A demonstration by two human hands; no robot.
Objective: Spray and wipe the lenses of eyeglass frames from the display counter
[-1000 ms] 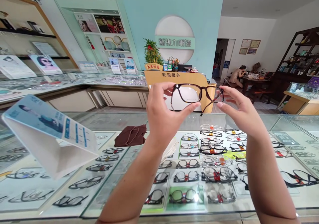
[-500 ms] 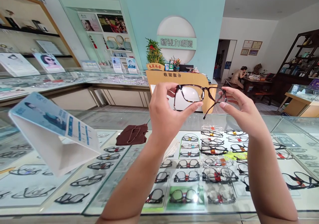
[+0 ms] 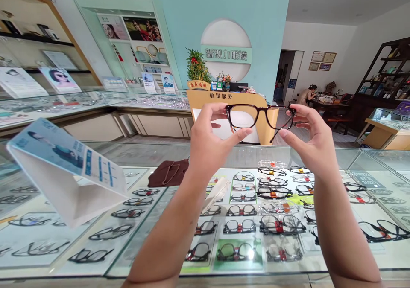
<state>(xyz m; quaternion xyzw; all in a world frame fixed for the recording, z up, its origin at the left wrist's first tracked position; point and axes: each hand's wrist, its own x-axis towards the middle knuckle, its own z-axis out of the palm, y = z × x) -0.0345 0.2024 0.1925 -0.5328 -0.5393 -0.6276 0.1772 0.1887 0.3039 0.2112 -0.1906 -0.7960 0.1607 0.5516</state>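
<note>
I hold a pair of dark-framed glasses (image 3: 260, 116) up at chest height, above a glass display counter (image 3: 153, 219). My left hand (image 3: 209, 145) pinches the frame's left lens rim between thumb and fingers. My right hand (image 3: 309, 141) grips the right end of the frame, by the hinge, where a temple arm hangs down folded. The lenses face me, level.
Under the counter glass lie several rows of glasses (image 3: 272, 207). On the counter stand a tent-shaped leaflet stand (image 3: 68, 175) at the left and a brown cloth (image 3: 168, 173) in the middle. A cashier desk (image 3: 230, 109) stands behind. A person sits at a table (image 3: 307, 95), far right.
Both hands have lifted the glasses slightly and turned the frame more level. The view has shifted a little.
</note>
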